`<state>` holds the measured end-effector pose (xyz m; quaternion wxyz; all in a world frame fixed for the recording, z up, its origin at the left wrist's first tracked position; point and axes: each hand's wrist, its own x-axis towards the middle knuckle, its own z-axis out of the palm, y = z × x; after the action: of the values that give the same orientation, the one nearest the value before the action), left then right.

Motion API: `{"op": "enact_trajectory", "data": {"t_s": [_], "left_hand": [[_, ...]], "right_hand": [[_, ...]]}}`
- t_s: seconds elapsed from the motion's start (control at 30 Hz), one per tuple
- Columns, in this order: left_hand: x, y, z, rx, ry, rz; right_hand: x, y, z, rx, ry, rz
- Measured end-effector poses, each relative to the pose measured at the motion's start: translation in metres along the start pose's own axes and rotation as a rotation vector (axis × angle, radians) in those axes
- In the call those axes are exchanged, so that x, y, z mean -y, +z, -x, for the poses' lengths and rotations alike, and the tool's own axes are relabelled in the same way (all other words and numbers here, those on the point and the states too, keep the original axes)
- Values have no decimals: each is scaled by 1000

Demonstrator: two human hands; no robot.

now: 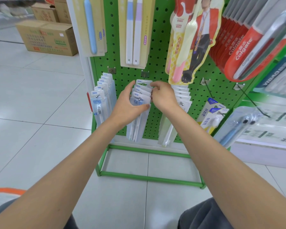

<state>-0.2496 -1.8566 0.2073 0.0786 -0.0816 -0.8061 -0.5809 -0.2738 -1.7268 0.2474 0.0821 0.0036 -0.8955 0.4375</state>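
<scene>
1. My left hand (pixel 128 105) is clasping the toothbrush packs (pixel 139 100), steadying them on the middle hook (pixel 145 74) of the green pegboard (pixel 157 52).
2. My right hand (pixel 163 96) is pinching their top cards, probably aligning the holes.

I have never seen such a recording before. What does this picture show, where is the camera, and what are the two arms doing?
There is no machine here. The two arms belong to a person, and the single camera sits on that person's head, looking forward and down, so you see roughly what they see. In front stands a green pegboard rack in a shop, with packed toothbrushes hanging from its hooks. The left hand grips the middle row of toothbrush packs from the left, with its thumb across the front pack. The right hand curls its fingers onto the top edges of the same packs, close to the hook. Red Colgate packs hang at the upper right, and a cardboard box stands on the floor behind.
</scene>
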Motion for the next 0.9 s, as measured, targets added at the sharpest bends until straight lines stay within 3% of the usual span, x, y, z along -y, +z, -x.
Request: {"op": "enact_trajectory", "data": {"t_s": [0.37, 0.63, 0.9], "left_hand": [[0, -3, -3, 63, 16, -21], [-3, -4, -6, 71, 19, -34], [-1, -4, -7, 68, 55, -96]], "right_hand": [[18, 1, -28, 97, 229, -61], [12, 6, -30, 84, 219, 44], [11, 5, -12, -10, 168, -101]]}}
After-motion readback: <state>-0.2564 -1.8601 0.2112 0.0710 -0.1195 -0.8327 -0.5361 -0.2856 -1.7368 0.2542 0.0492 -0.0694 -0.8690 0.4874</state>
